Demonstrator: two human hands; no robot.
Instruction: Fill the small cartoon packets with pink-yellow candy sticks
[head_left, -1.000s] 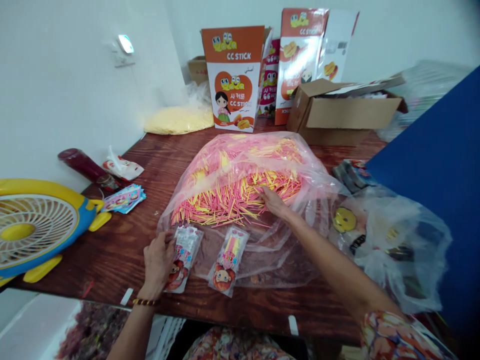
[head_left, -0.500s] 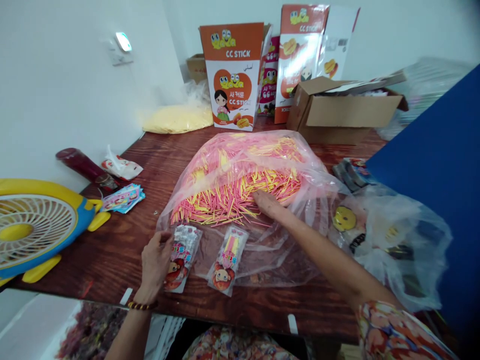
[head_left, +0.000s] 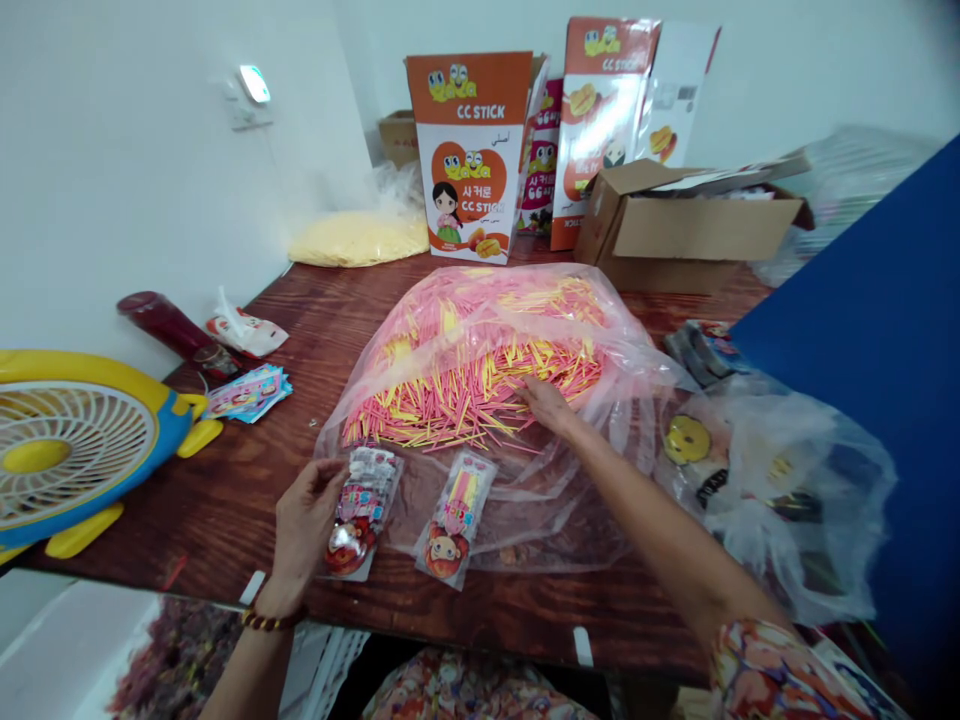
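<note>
A large clear plastic bag lies open toward me, heaped with thin pink and yellow sticks. At the front right of the heap, the fingers of my right hand are closed among the sticks; their tips are partly hidden. My left hand pinches the upper left edge of a stack of printed plastic packets, silvery at the top with a red-haired cartoon figure below. To the right of the stack lies a single clear packet with pink and yellow sticks showing inside.
A yellow and blue fan stands at left, near a dark red bottle, a wipes pack and blue sachets. Cartons and an opened cardboard box line the back. A white plastic bag sits at right.
My left hand has shifted slightly left, its fingers now pinched at the stack's edge. My right hand has drawn a little to the right among the sticks. The view has tilted slightly.
</note>
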